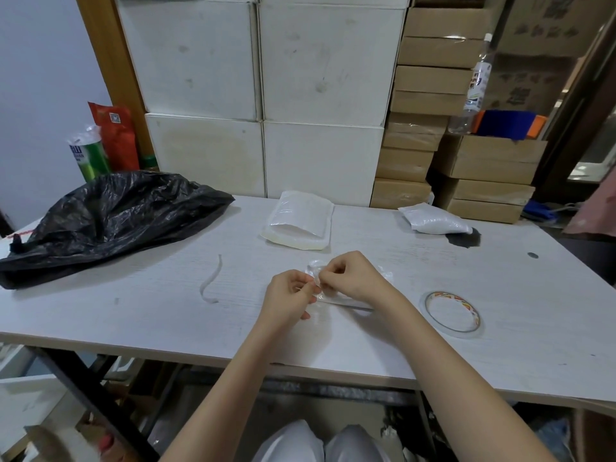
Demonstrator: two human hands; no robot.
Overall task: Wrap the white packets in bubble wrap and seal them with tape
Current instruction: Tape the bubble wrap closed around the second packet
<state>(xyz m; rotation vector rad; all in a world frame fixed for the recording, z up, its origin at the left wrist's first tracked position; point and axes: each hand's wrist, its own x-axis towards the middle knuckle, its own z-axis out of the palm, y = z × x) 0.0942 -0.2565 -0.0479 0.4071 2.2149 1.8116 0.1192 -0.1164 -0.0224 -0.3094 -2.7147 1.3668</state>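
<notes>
1. The left hand [293, 291] is curling its fingers and pinching the near left edge of a small see-through bundle [350, 288] in the middle of the white table [133, 315].
2. The right hand [350, 275] is lying over the bundle, and its fingertips are pinching the same edge, touching the left hand's fingertips.
3. The bundle is resting on the table under both hands. It is looking like bubble wrap, but what is inside is too hidden to tell.
4. A tape roll [452, 313] is lying flat on the table to the right of the hands, near the right forearm.
5. A pile of bubble wrap bags [300, 221] is sitting farther back, behind the hands.
6. A white packet [433, 221] is lying at the far right of the table.
7. A black plastic bag [110, 215] is slumping on the left side.
8. A thin white strip [211, 281] is lying between the bag and the hands.
</notes>
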